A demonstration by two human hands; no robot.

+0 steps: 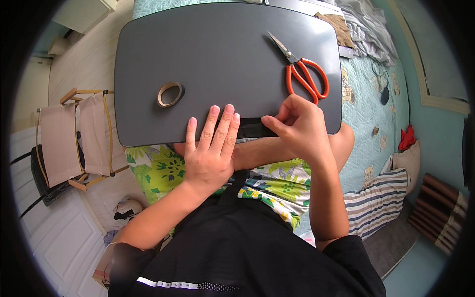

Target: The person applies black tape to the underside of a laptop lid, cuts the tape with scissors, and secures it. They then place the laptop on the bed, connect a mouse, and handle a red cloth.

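Observation:
A dark grey tabletop with rounded corners lies over my crossed legs. My left hand rests flat near its front edge, fingers stretched out. Between my hands, a glossy black strip lies along that edge; it looks like tape. At its right end, my right hand has thumb and bent forefinger closed in a pinch; the other fingers are curled under. Just beyond this hand lie scissors with orange-red handles, blades pointing to the far left. A small tape roll stands at the left, dark outside with a tan core.
A light blue quilted bed cover spreads beneath and to the right. At the left is a folding chair with pale fabric. A striped pillow lies at the right. Crumpled grey cloth is at the far right, near a cabled mouse.

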